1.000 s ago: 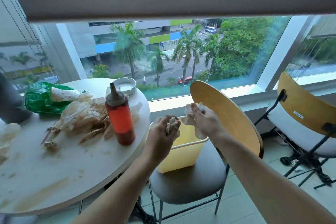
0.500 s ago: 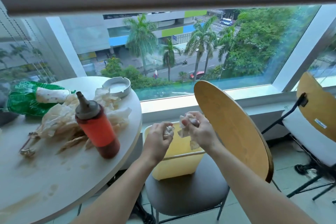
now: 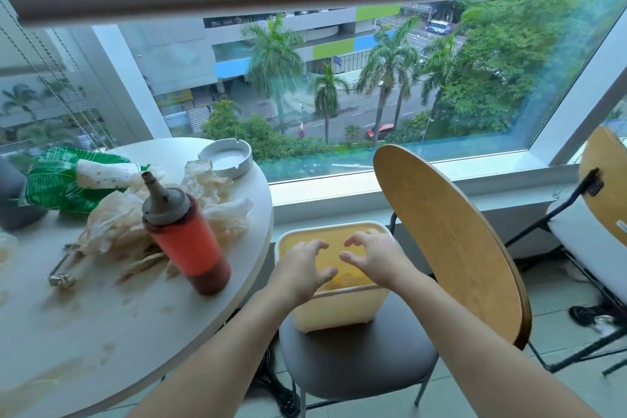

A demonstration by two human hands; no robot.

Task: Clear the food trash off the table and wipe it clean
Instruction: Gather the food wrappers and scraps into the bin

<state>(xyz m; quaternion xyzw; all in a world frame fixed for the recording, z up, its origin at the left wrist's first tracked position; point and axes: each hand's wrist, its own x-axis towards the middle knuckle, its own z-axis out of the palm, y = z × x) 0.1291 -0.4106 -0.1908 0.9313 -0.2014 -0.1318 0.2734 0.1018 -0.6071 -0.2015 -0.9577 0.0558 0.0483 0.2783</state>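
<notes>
We hold both hands over the yellow bin (image 3: 334, 310) on the chair seat (image 3: 356, 360) — left hand (image 3: 303, 270) and right hand (image 3: 373, 260) spread-fingered, holding nothing. The remaining food trash, a heap of crumpled paper wrappers (image 3: 118, 231), lies on the round table (image 3: 84, 332) just behind the red sauce bottle (image 3: 186, 237). Risk: reaching across for the wrappers may knock the bottle over. The bin sits near the seat's front edge — a bump could tip it.
</notes>
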